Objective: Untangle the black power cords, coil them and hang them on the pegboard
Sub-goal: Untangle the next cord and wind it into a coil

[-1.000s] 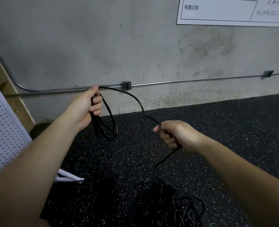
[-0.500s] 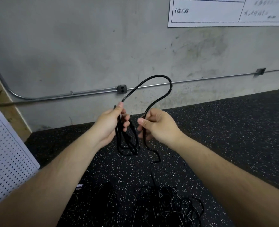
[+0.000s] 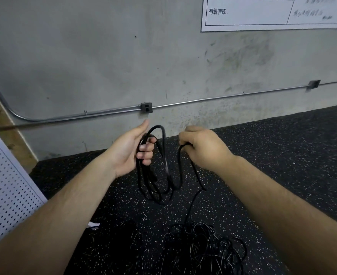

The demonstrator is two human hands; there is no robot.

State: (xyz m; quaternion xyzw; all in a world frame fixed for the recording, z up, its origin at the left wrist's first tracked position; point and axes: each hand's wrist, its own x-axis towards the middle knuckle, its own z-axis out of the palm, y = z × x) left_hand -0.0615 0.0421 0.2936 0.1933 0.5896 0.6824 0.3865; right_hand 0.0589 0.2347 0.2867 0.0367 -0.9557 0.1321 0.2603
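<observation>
My left hand [image 3: 133, 148] grips several hanging loops of a black power cord [image 3: 164, 175], fingers curled round the strands and thumb pointing up. My right hand [image 3: 202, 146] pinches the same cord a little to the right, at about the same height. From my right hand the cord drops to a tangled pile of black cords [image 3: 203, 249] on the floor near the bottom edge. The white pegboard [image 3: 7, 187] leans at the left edge.
The floor is black speckled rubber [image 3: 282, 147]. A grey concrete wall [image 3: 104, 56] stands ahead with a metal conduit and an outlet box [image 3: 146, 107]. A white printed sheet [image 3: 262, 12] hangs at the top right. Wooden boards [image 3: 3, 124] stand behind the pegboard.
My right hand swung from far right to beside my left, laying the tall arc of cord over my left hand as another loop. The coil in my left hand hangs longer.
</observation>
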